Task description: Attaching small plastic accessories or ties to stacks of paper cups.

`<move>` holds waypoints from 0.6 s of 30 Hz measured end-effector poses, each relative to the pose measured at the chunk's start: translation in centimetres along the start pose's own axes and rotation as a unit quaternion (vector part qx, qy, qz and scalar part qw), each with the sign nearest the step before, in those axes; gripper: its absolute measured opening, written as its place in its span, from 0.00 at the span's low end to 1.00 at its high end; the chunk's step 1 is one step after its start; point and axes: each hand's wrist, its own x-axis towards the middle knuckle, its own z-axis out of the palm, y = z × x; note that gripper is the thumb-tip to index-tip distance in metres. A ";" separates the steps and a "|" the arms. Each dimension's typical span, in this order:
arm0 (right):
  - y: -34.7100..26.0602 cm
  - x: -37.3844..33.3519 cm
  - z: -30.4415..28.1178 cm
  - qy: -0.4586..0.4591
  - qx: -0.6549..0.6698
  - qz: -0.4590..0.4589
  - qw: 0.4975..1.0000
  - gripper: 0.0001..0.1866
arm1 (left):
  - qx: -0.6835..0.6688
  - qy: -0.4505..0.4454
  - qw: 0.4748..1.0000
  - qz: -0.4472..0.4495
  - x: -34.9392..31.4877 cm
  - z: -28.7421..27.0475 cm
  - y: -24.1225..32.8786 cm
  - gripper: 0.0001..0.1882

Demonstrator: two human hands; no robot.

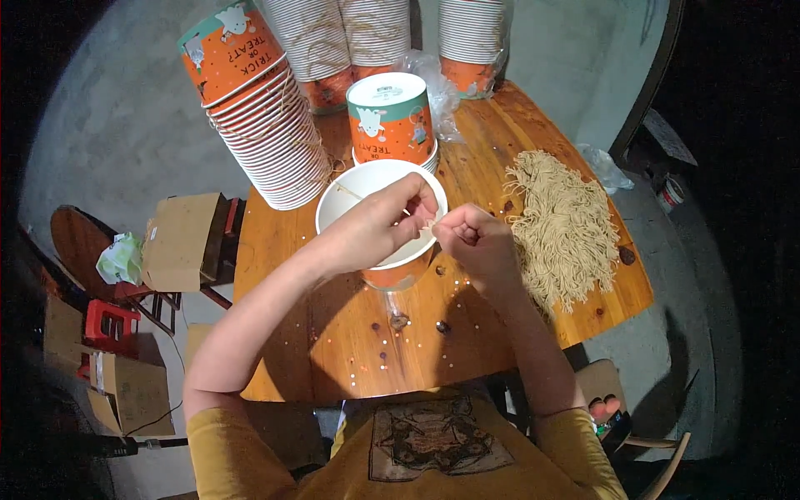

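In front of me an orange paper bucket (396,277) stands mouth up, its white inside facing me. My left hand (387,218) reaches across its opening, fingers pinched at the right side of the rim. My right hand (479,243) is closed just outside that rim, its fingertips almost meeting the left ones. A small bit of pale cord (428,225) shows between the fingertips; most of it is hidden by the fingers. Another piece of cord shows inside the bucket, at its left wall. To the right lies a large heap of beige cords (562,229).
Behind the bucket stand an upside-down orange bucket (390,125) and a tall leaning stack of buckets (271,137) strung with cords. More wrapped stacks (308,42) stand at the back. Small white dots are scattered over the wooden table (400,358). Cardboard boxes (137,392) sit at left.
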 end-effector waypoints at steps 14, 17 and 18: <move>0.2 -0.1 0.1 0.002 -0.104 -0.114 0.988 0.06 | -0.036 0.071 0.990 -0.120 -1.0 1.2 0.1 0.09; 0.0 0.0 0.0 -0.001 -0.103 -0.119 0.988 0.06 | -0.035 0.060 0.989 -0.134 -0.8 1.1 0.3 0.08; 0.0 0.0 -0.1 0.000 -0.107 -0.129 0.986 0.06 | -0.020 0.057 0.988 -0.143 -0.7 1.1 0.3 0.07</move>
